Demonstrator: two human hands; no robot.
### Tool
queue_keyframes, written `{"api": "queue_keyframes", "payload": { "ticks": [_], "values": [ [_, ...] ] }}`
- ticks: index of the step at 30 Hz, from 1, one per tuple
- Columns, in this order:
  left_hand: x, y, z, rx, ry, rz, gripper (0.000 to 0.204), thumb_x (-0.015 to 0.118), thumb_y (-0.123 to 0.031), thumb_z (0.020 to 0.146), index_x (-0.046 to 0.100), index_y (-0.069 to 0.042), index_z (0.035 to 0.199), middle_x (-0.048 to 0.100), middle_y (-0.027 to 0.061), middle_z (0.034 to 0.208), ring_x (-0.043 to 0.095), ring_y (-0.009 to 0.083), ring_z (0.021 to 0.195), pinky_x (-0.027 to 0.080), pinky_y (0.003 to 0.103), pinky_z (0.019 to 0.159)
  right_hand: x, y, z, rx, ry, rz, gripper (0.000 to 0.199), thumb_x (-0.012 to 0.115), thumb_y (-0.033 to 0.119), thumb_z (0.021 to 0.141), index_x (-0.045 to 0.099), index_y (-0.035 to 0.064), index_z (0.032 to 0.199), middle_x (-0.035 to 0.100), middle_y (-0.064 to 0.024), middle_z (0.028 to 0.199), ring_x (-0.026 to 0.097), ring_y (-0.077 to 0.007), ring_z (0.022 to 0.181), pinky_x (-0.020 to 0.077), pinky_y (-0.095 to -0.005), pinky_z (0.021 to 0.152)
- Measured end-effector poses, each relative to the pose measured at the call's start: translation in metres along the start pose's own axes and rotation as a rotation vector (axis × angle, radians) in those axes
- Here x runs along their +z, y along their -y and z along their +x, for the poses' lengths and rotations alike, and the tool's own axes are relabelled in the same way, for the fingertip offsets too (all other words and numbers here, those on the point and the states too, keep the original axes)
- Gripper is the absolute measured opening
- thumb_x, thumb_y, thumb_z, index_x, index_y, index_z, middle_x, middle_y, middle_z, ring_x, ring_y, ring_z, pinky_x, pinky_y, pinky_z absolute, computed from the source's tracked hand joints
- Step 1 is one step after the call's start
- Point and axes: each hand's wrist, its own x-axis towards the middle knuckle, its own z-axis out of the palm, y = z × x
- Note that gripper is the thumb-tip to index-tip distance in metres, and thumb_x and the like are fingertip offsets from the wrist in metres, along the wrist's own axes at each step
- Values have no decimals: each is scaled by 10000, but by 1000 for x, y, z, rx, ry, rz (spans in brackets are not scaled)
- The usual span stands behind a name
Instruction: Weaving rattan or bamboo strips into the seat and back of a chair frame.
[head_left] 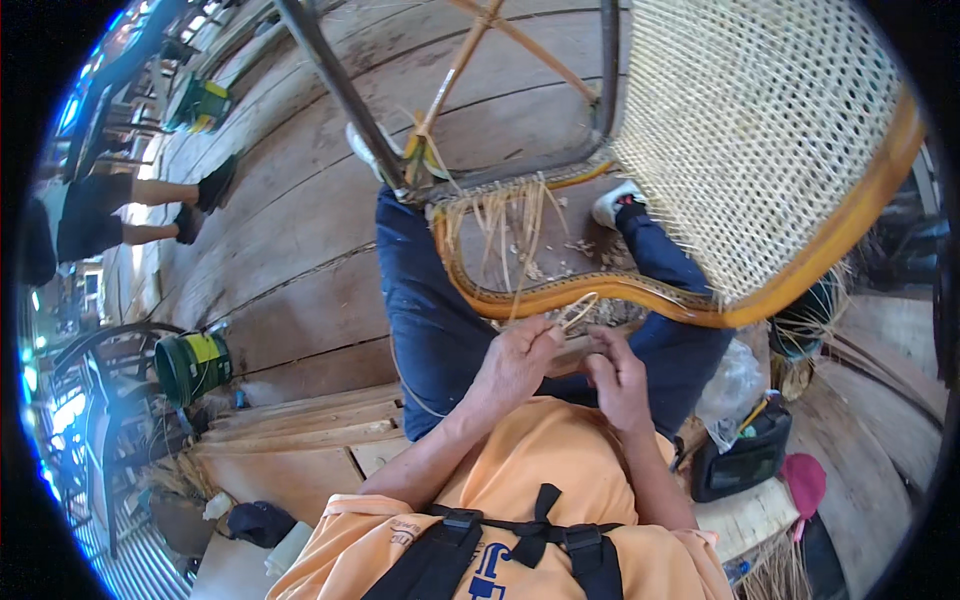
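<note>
Across my knees rests a chair frame with a curved, orange-brown wooden rail [560, 292]. Its woven cane panel [760, 130] fills the right side, while loose cane strands [505, 215] hang from the open part. My left hand [512, 365] is closed near the rail, pinching a thin cane strand [580, 310] that loops up from the fingertips. Close beside it, my right hand [618, 378] has its fingers curled together, just below the rail. What its fingertips hold, if anything, is too small to make out.
A dark pole [340, 90] and crossed rattan rods [460, 65] rise from the frame. Green buckets [190, 365] stand at left, where another person's legs [150, 192] show. At right sit a black bag [740, 460], a plastic bag [735, 390] and a pink cap [803, 484].
</note>
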Motion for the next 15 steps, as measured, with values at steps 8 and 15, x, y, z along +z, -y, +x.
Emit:
{"api": "queue_keyframes", "payload": {
  "ticks": [8, 15],
  "values": [
    [-11, 0, 1, -244, 347, -456, 192, 447, -242, 929, 490, -77, 841, 344, -63, 631, 272, 19, 530, 225, 157, 452, -1, 22, 17, 245, 240, 465, 429, 502, 376, 895, 522, -10, 1082, 532, -28, 702, 453, -82, 546, 367, -205, 486],
    [-6, 6, 1, -26, 353, -334, 183, 443, -214, 930, 505, -65, 844, 364, -66, 629, 301, 21, 533, 252, 172, 456, 4, 7, 25, 314, 263, 398, 332, 457, 330, 919, 551, 19, 987, 557, -58, 727, 515, -156, 566, 406, -246, 508]
  ]
}}
